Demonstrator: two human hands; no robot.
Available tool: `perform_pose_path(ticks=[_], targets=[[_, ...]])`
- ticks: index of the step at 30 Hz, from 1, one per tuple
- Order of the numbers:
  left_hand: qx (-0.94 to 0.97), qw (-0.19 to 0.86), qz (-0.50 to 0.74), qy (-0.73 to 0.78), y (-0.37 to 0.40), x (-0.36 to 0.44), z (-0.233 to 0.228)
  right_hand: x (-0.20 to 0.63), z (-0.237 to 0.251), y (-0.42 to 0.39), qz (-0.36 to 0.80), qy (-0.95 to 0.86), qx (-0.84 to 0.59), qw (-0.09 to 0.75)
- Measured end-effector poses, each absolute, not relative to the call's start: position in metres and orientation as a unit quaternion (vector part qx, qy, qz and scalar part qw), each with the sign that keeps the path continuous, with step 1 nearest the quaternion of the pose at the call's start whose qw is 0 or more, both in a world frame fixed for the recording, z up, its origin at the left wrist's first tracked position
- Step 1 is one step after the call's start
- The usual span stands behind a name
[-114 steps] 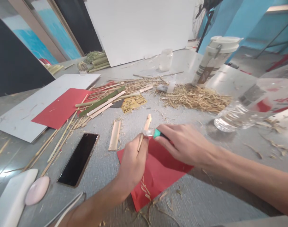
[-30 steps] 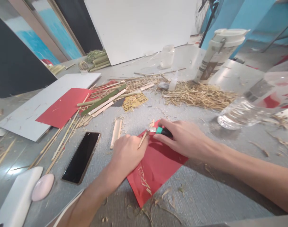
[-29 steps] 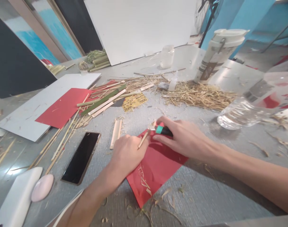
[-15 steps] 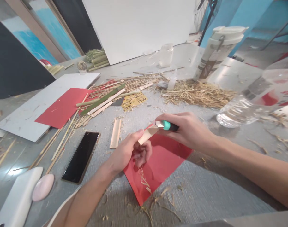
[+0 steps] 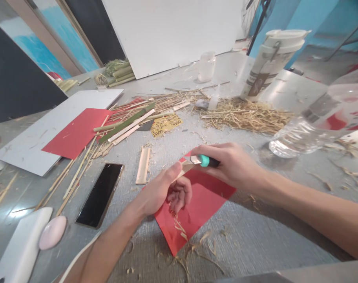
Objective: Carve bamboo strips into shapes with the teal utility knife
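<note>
My left hand (image 5: 163, 190) pinches a short pale bamboo strip (image 5: 185, 169) between thumb and fingers, lifted a little above a red paper sheet (image 5: 201, 204). My right hand (image 5: 229, 163) grips a small knife with a teal and black handle (image 5: 205, 160); its blade end meets the strip's upper end. Thin curled shavings (image 5: 177, 228) lie on the red sheet below my left hand.
A flat bamboo piece (image 5: 143, 170) and a black phone (image 5: 99, 194) lie left of my hands. Bamboo sticks (image 5: 126, 124), a second red sheet (image 5: 75, 131), a straw pile (image 5: 246, 116), a tumbler (image 5: 270, 59) and a clear water bottle (image 5: 311, 125) stand farther back.
My left hand has lifted the bamboo strip off the red sheet and turned palm-up. The knife hand rose with it and stays at the strip's end.
</note>
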State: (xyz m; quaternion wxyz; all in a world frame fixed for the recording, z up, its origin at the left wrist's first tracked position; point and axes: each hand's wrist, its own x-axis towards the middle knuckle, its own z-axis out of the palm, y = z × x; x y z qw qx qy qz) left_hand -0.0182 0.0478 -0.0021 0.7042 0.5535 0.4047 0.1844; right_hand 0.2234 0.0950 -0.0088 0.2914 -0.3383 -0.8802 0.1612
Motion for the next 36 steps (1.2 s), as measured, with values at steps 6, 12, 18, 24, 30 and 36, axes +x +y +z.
perform_pose_path(ticks=[6, 12, 18, 24, 30, 36], targets=[[0.576, 0.667, 0.162, 0.444, 0.045, -0.018, 0.006, 0.222, -0.004, 0.093, 0.186, -0.875, -0.354, 0.272], [0.71, 0.414, 0.188, 0.538, 0.043, -0.014, 0.006, 0.219, 0.002, 0.088, 0.198, -0.838, -0.437, 0.259], [0.782, 0.138, 0.071, 0.603, 0.047, -0.013, 0.005, 0.211, 0.008, 0.078, 0.222, -0.852, -0.441, 0.175], [0.78, 0.106, 0.066, 0.613, 0.047, -0.013, 0.004, 0.208, 0.004, 0.075, 0.225, -0.873, -0.404, 0.154], [0.799, 0.117, 0.085, 0.583, 0.045, -0.012, 0.001, 0.216, -0.002, 0.089, 0.144, -0.865, -0.466, 0.119], [0.791, 0.116, 0.081, 0.596, 0.044, -0.01, -0.002, 0.212, -0.001, 0.083, 0.177, -0.878, -0.429, 0.116]])
